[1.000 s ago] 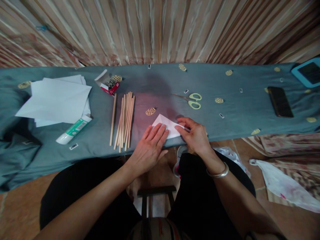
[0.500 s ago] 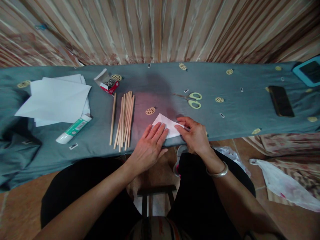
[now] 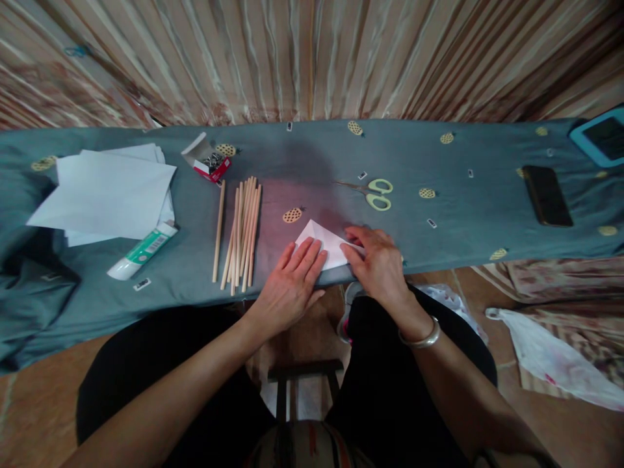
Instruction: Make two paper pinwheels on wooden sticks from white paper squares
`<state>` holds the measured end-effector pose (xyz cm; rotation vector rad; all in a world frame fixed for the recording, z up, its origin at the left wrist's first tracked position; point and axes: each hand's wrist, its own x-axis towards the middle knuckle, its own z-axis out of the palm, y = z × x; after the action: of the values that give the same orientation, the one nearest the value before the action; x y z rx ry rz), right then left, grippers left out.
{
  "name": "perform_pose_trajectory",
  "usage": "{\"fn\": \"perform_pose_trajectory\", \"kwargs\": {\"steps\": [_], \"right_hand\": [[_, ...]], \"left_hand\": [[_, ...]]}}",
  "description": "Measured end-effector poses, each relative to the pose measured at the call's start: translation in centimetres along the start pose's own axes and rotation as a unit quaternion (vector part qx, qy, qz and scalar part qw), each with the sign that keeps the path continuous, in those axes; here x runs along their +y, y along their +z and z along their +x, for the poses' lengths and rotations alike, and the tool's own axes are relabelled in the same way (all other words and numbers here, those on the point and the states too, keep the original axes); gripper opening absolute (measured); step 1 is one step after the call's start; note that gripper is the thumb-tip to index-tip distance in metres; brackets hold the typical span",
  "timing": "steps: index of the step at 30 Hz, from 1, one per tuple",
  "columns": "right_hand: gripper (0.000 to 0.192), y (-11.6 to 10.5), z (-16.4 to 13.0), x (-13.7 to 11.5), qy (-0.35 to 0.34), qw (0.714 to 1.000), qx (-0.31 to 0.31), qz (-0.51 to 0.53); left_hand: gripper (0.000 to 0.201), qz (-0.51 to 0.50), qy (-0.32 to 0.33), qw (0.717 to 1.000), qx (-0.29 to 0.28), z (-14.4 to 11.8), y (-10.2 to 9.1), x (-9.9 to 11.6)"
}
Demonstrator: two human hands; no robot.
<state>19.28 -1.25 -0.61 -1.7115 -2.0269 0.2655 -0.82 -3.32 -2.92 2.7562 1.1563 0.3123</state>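
Note:
A folded piece of white paper (image 3: 329,246) lies at the front edge of the cloth-covered table. My left hand (image 3: 291,281) rests flat on its left part, fingers stretched out over it. At the paper's right end, my right hand (image 3: 377,263) has its thumb on top and its fingers curled round the corner, pinching it. The right fingertips are partly hidden. Beyond the paper lies a pair of scissors (image 3: 370,192) with light green handles, blades pointing left. Several wooden sticks (image 3: 244,234) lie to the left of my left hand.
Left of the sticks are a stack of white paper sheets (image 3: 107,195), a green and white glue tube (image 3: 142,252) and an opened red box of metal clips (image 3: 210,164). At the right lie a dark phone (image 3: 546,196) and a blue-framed device (image 3: 602,138). A pleated curtain (image 3: 312,58) hangs behind.
My right hand has shifted slightly along the paper's right corner, still pinching it. The left hand stays flat on the paper. The whole view has moved very slightly.

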Motion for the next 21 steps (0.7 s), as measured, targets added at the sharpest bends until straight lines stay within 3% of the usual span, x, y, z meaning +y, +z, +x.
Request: {"fn": "perform_pose_trajectory", "kwargs": {"steps": [3,6,9,16,21], "right_hand": [[0.024,0.0,-1.0,-1.0,-0.096,0.994,0.029,-0.053],[0.027,0.4,-2.4,-2.1,-0.165,0.986,-0.003,-0.036],[0.032,1.2,-4.0,-2.5,-0.179,0.983,-0.023,-0.032],[0.039,3.2,-6.7,-1.5,-0.224,0.968,-0.005,-0.116],[0.047,3.0,-7.6,0.1,-0.216,0.971,-0.04,-0.093]], "left_hand": [[0.064,0.008,-0.003,1.0,-0.008,0.0,0.1,0.1],[0.065,0.021,0.0,1.0,-0.02,0.1,0.0,0.2],[0.065,0.032,0.002,0.999,-0.029,0.2,-0.1,0.3],[0.058,0.054,0.005,0.998,-0.037,0.1,0.2,0.2],[0.058,0.041,0.009,0.999,-0.022,0.0,0.2,0.0]]}}
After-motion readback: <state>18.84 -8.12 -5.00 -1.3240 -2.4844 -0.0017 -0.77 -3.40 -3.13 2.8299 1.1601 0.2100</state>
